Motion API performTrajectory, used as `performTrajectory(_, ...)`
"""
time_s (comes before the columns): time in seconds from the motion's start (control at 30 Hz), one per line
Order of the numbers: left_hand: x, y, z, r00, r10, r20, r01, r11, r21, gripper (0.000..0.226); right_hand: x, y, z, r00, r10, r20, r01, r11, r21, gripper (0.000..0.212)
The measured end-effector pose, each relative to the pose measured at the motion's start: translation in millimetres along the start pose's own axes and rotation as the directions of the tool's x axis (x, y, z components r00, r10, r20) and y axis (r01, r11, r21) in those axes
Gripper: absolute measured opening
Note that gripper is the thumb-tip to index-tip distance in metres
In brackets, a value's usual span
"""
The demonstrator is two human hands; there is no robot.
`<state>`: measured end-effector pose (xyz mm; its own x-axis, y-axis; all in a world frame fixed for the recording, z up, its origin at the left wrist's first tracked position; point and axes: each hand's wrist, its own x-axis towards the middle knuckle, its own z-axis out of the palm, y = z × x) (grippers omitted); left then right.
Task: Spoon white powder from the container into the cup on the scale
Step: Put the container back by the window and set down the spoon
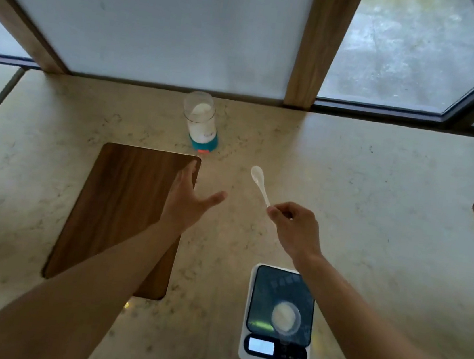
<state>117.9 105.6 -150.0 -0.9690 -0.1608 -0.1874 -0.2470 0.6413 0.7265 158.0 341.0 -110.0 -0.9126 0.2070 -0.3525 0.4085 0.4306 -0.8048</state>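
Leftmost, a wooden board [116, 214] is set into the counter [378, 198]; over its far right corner the left hand [189, 200] is held with fingers spread, grasping nothing. Farther back, the container [201, 120] of white powder is seen. A white spoon [260, 184] is pinched by the right hand [295, 227]. Nearest, the cup [286, 318] is seen on the scale [279, 317].

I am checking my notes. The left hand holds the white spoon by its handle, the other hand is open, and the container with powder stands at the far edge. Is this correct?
Not quite. The head view shows the right hand holding the white spoon by its handle; the left hand is the open one. The container with powder does stand at the far edge.
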Motion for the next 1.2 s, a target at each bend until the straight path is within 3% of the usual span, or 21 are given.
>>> performTrajectory(0.37,-97,5,20,0.968,0.167,0.188,-0.18,0.982,0.054,0.108,-88,53,-40,0.997,0.056,-0.057,-0.05,0.993,0.103,0.007)
performTrajectory(0.67,-167,-6,43,0.913,0.244,0.326,-0.306,0.939,0.156,0.114,-150,126,-70,0.972,0.186,-0.142,-0.17,0.978,0.117,0.012)
performTrajectory(1.2,-222,-36,61,0.904,0.209,0.372,-0.291,0.94,0.18,0.108,-193,193,-78,0.958,0.27,-0.094,-0.278,0.957,-0.087,0.013)
